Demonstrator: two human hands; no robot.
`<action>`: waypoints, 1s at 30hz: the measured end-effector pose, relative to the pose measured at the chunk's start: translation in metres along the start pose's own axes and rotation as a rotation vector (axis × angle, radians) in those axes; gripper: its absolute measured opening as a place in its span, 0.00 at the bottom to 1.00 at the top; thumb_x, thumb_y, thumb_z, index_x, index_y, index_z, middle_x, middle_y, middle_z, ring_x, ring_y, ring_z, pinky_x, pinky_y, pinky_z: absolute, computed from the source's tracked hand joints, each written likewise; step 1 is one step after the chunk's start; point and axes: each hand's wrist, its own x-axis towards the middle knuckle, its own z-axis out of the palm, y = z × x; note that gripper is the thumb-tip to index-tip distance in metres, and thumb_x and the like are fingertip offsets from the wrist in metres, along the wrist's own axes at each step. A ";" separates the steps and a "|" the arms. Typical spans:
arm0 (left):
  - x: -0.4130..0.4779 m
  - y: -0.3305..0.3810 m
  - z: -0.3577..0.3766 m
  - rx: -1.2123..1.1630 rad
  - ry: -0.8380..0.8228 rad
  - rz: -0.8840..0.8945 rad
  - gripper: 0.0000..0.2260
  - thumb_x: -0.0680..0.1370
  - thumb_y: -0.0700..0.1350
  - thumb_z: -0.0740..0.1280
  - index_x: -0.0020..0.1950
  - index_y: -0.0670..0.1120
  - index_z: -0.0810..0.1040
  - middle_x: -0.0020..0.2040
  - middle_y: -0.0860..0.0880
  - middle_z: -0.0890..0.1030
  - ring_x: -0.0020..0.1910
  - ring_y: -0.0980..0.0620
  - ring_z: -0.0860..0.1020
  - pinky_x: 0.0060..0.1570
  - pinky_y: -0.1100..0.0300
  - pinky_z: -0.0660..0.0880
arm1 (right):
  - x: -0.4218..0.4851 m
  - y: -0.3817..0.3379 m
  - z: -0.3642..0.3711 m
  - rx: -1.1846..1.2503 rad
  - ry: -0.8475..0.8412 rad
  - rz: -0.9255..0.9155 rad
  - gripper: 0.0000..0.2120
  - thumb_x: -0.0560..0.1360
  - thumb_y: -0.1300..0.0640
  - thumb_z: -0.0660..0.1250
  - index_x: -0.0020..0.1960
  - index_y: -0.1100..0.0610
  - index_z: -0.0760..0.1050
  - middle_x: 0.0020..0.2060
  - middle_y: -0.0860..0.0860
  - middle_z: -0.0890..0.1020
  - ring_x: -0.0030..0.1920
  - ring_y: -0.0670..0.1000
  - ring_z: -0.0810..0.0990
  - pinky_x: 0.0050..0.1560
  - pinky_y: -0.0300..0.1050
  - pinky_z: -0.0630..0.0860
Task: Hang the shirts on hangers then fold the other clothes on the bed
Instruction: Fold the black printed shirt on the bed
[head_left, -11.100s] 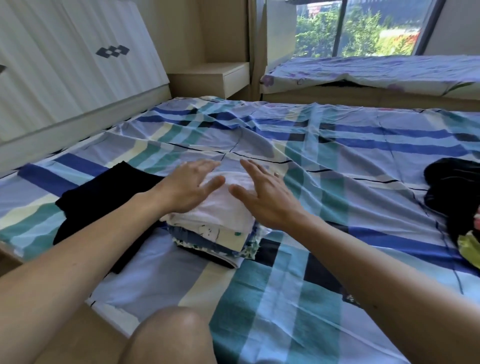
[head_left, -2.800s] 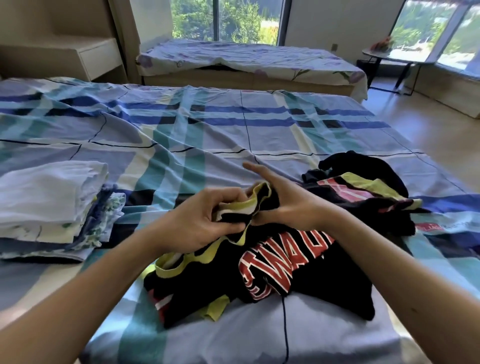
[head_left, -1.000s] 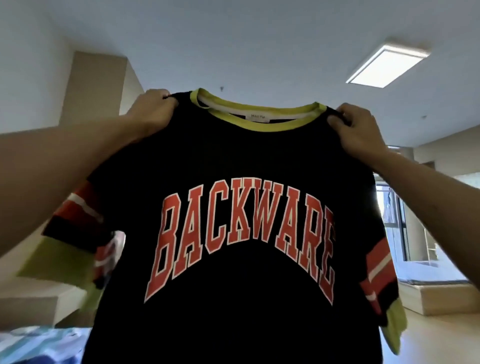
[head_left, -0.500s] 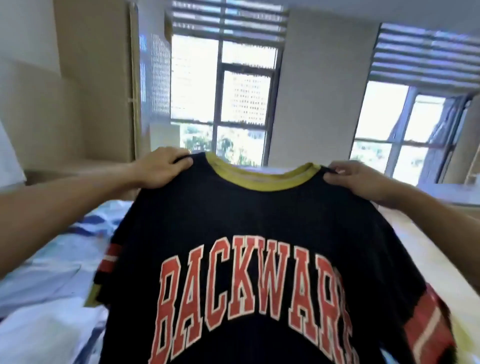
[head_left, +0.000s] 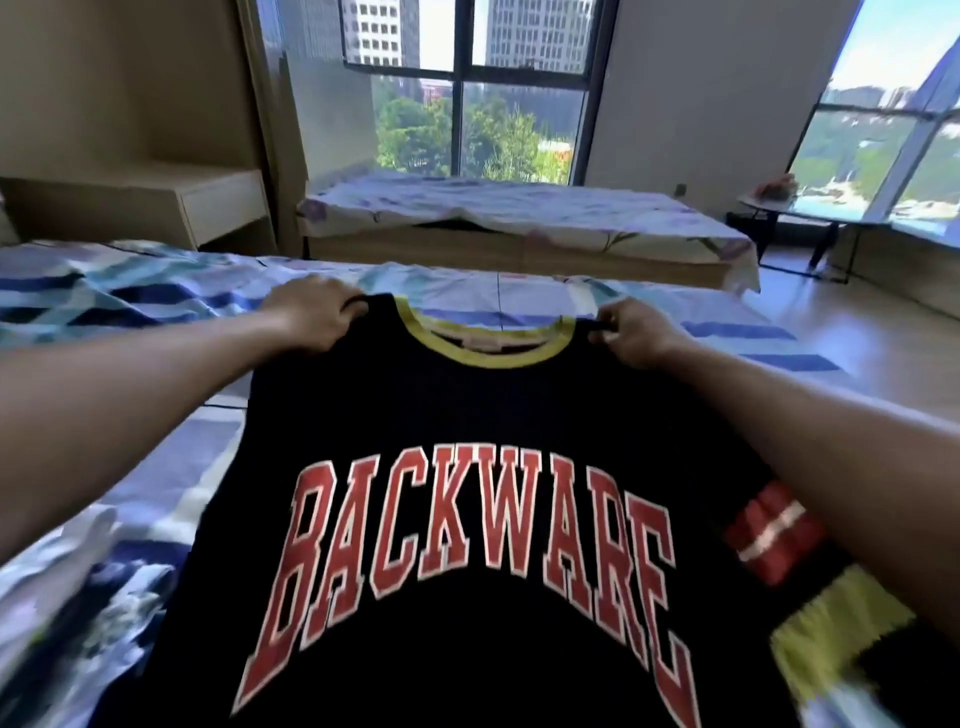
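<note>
A black T-shirt (head_left: 467, 426) with red "BACKWARE" lettering and a yellow-green collar is stretched out in front of me, front side up, over the bed (head_left: 130, 301). My left hand (head_left: 317, 312) grips its left shoulder and my right hand (head_left: 631, 330) grips its right shoulder, either side of the collar. A sleeve with red, white and yellow bands hangs at the lower right. The folded pile (head_left: 78, 587) shows only as a blur at the lower left, partly hidden by the shirt.
The bed carries a blue, teal and white plaid sheet. A wooden nightstand (head_left: 208, 208) stands at the back left. A second bed (head_left: 519, 223) lies under the window. A small table (head_left: 800, 208) stands at the far right beside wooden floor.
Both hands have lowered the shirt from head height toward the bed, still holding its shoulders. The view has tipped down from the ceiling to the bed.
</note>
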 end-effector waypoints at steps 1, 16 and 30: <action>0.007 0.002 0.008 0.054 0.022 -0.038 0.16 0.84 0.52 0.57 0.61 0.47 0.80 0.64 0.39 0.79 0.62 0.38 0.77 0.54 0.50 0.72 | 0.010 0.001 0.011 -0.012 0.057 0.010 0.06 0.79 0.57 0.68 0.54 0.58 0.78 0.49 0.55 0.79 0.53 0.52 0.77 0.49 0.41 0.67; -0.079 0.237 0.118 -0.262 -0.285 0.343 0.21 0.81 0.57 0.60 0.71 0.48 0.70 0.68 0.45 0.71 0.69 0.42 0.69 0.69 0.46 0.66 | -0.105 0.126 0.018 -0.209 -0.578 0.387 0.16 0.73 0.45 0.75 0.44 0.57 0.78 0.36 0.53 0.78 0.34 0.50 0.75 0.33 0.39 0.71; -0.119 0.291 0.166 -0.196 -0.530 0.294 0.34 0.83 0.60 0.54 0.82 0.49 0.44 0.82 0.45 0.41 0.81 0.45 0.44 0.79 0.47 0.48 | -0.142 0.179 -0.063 0.517 0.103 0.710 0.09 0.74 0.62 0.75 0.51 0.57 0.76 0.43 0.55 0.81 0.37 0.50 0.79 0.33 0.42 0.77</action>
